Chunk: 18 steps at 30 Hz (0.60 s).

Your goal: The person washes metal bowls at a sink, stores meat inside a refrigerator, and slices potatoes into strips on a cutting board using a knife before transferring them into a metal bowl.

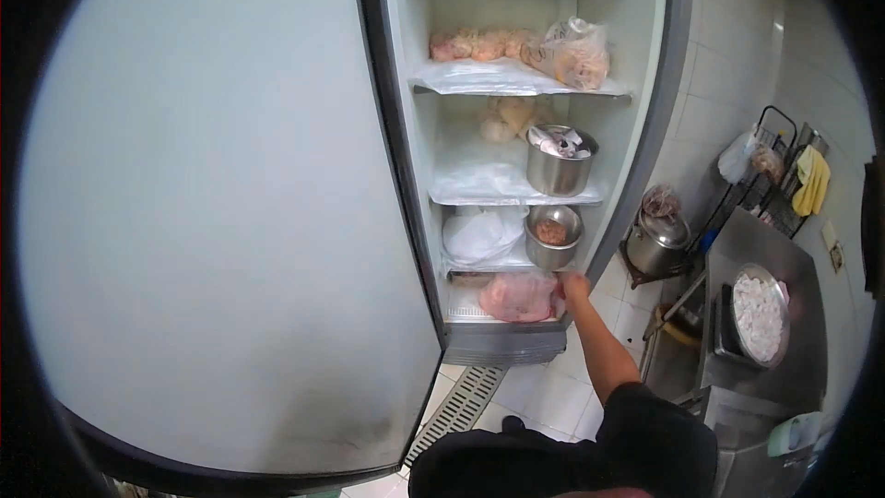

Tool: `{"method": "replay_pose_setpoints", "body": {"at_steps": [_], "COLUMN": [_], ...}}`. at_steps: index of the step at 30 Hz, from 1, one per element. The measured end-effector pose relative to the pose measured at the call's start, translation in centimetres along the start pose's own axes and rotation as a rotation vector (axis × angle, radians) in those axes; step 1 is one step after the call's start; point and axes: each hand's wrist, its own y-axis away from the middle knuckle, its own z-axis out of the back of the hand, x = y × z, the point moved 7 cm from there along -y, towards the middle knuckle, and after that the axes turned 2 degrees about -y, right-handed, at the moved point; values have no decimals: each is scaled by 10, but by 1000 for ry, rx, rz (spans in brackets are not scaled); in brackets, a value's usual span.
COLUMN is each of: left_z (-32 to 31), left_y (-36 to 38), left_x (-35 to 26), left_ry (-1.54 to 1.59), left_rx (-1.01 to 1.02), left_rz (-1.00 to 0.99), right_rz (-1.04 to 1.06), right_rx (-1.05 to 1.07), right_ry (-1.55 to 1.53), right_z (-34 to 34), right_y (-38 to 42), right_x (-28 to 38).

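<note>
On the upper refrigerator shelf, a clear plastic bag of pale food [583, 60] sits beside loose pinkish pieces [479, 44]. Below, a deep round steel pot [560, 173] holds white and dark items, with pale rounded bundles [502, 120] behind it. On the next shelf down, a white plastic bag [481, 235] lies beside a round steel container [553, 252] with reddish-brown contents. To the right, a lidded silver pot [661, 244] stands near a black wire rack [756, 195] with a yellow cloth [810, 181]. A round metal tray of white pieces [761, 315] rests on the stainless-steel bench [737, 244]. A slotted metal drain cover [461, 409] crosses the white-tiled floor [544, 397].
</note>
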Motion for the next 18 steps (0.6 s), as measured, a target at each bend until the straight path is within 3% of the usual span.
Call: {"method": "replay_pose_setpoints", "body": {"at_steps": [2, 5, 8, 11, 18], "left_z": [0, 0, -2, -1, 8], "left_y": [-2, -6, -11, -14, -8], "left_x": [1, 5, 9, 8, 5], "left_ry": [5, 4, -3, -7, -12], "left_rx": [7, 15, 25, 25, 19], "left_rz": [-7, -10, -6, -13, -44], "right_rz": [6, -87, -411, -469, -458], "right_rx": [196, 81, 38, 114, 32], "right_ry": [195, 249, 137, 94, 30], "right_z": [24, 75, 117, 141, 190], "right_y": [46, 95, 131, 165, 186], "right_x": [-3, -51, -106, -116, -101]}}
